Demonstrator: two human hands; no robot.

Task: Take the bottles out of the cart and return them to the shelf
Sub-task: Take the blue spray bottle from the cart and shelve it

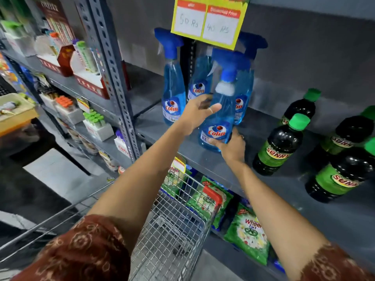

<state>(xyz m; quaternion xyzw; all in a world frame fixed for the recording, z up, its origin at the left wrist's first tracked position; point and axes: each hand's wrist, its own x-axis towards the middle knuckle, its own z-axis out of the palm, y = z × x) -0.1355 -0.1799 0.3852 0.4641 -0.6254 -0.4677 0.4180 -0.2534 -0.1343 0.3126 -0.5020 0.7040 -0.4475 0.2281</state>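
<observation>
A blue Colin spray bottle (220, 118) stands tilted at the front of the grey shelf (284, 191). My right hand (231, 147) grips its base from below. My left hand (197, 113) rests against its left side, fingers spread over the middle. Three more Colin spray bottles stand behind it: one at the left (173, 94), one in the middle (199, 82) and one at the right (243, 94). The wire cart (174, 226) sits below my arms, and I see no bottles in its visible part.
Dark Sunny bottles with green caps (281, 145) stand on the same shelf to the right. A yellow price sign (209, 19) hangs above the spray bottles. Green Wheel detergent bags (247, 234) fill the shelf below. A perforated upright post (113, 74) separates the left shelving with boxed goods.
</observation>
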